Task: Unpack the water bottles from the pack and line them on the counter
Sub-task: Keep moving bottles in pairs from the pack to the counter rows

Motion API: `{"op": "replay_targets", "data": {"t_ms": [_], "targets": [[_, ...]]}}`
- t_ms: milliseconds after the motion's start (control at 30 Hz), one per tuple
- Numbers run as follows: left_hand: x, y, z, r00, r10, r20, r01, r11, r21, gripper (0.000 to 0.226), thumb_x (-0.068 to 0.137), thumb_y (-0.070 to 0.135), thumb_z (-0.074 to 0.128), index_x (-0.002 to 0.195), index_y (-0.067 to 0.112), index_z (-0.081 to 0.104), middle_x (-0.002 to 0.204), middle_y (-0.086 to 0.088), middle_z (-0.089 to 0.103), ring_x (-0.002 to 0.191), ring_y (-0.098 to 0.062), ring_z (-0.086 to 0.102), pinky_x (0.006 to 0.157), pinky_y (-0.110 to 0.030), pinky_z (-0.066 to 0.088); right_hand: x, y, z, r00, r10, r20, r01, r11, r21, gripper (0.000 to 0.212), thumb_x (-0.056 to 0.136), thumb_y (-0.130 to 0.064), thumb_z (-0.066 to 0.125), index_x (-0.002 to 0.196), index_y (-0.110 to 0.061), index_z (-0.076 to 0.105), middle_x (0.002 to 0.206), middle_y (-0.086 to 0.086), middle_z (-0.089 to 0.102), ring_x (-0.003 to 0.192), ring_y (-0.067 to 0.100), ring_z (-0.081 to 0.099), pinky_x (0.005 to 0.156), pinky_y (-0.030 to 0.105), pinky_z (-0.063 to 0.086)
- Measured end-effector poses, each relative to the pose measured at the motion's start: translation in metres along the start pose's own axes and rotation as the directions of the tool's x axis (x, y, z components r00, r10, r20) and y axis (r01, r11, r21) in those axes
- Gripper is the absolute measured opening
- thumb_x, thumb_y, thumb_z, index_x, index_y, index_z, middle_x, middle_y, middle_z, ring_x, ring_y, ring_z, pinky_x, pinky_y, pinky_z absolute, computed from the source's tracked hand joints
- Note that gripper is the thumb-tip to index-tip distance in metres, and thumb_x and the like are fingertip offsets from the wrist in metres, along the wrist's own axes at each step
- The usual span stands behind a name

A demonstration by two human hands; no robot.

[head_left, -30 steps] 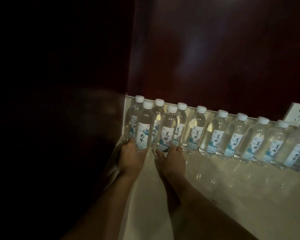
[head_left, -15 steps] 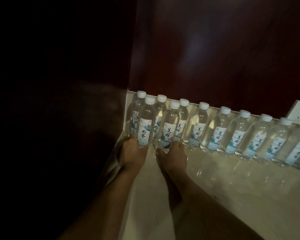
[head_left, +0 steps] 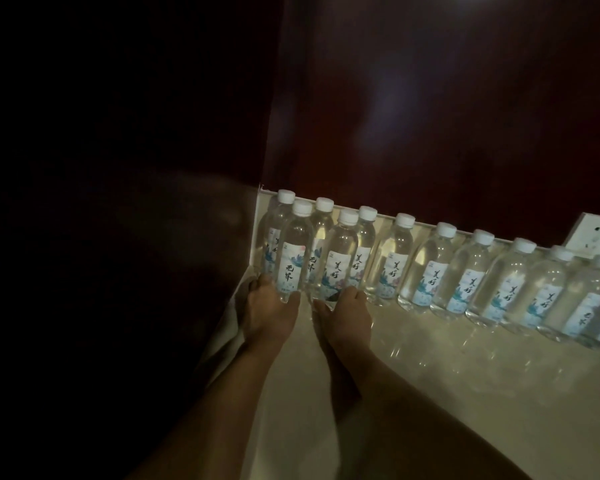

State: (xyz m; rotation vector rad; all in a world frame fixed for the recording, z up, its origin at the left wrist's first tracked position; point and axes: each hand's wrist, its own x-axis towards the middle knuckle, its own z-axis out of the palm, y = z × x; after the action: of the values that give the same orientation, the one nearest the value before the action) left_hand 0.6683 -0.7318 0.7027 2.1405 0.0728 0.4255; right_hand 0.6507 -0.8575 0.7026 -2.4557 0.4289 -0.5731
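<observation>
Several clear water bottles with white caps and blue-printed labels stand in a row (head_left: pixel 471 275) along the back of a pale counter (head_left: pixel 447 382). Two more bottles stand in front of the row at its left end. My left hand (head_left: pixel 269 315) grips the base of the front left bottle (head_left: pixel 293 251), with fingers on both sides of it. My right hand (head_left: pixel 345 315) grips the base of the front right bottle (head_left: pixel 338 258). Both bottles are upright. The pack itself is not in view.
A dark red wall (head_left: pixel 430 116) rises behind the row, and a dark panel (head_left: pixel 118 237) closes the counter's left end. A white wall socket (head_left: pixel 594 235) sits at the far right. Crumpled pale material (head_left: pixel 227 337) lies at the counter's left edge.
Both hands and their two bottles have shifted slightly away from me toward the back row; the view has tilted a little.
</observation>
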Motion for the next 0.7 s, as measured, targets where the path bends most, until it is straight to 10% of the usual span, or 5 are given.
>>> {"op": "replay_targets", "data": {"t_ms": [533, 700], "targets": [[-0.103, 0.032, -0.087, 0.989, 0.043, 0.145, -0.026, 0.993, -0.115, 0.050, 0.090, 0.037, 0.069, 0.135, 0.016, 0.058, 0.126, -0.001, 0.067, 0.115, -0.020, 0.063, 0.094, -0.026, 0.047, -0.081, -0.009, -0.064, 0.996, -0.053, 0.078, 0.041, 0.988, 0.149, 0.056, 0.094, -0.037, 0.062, 0.136, -0.003, 0.047, 0.133, 0.020, 0.052, 0.123, 0.036, 0.053, 0.101, 0.040, 0.044], [-0.182, 0.043, -0.132, 0.993, 0.042, 0.114, -0.012, 0.969, -0.247, 0.033, 0.091, 0.035, 0.069, 0.118, 0.015, 0.068, 0.094, 0.008, 0.069, 0.081, -0.007, 0.063, 0.075, -0.019, 0.045, -0.160, -0.006, -0.104, 0.997, -0.059, 0.057, 0.031, 0.912, 0.409, 0.037, 0.093, -0.032, 0.066, 0.120, -0.009, 0.062, 0.095, 0.003, 0.068, 0.099, 0.026, 0.066, 0.092, 0.036, 0.051]]}}
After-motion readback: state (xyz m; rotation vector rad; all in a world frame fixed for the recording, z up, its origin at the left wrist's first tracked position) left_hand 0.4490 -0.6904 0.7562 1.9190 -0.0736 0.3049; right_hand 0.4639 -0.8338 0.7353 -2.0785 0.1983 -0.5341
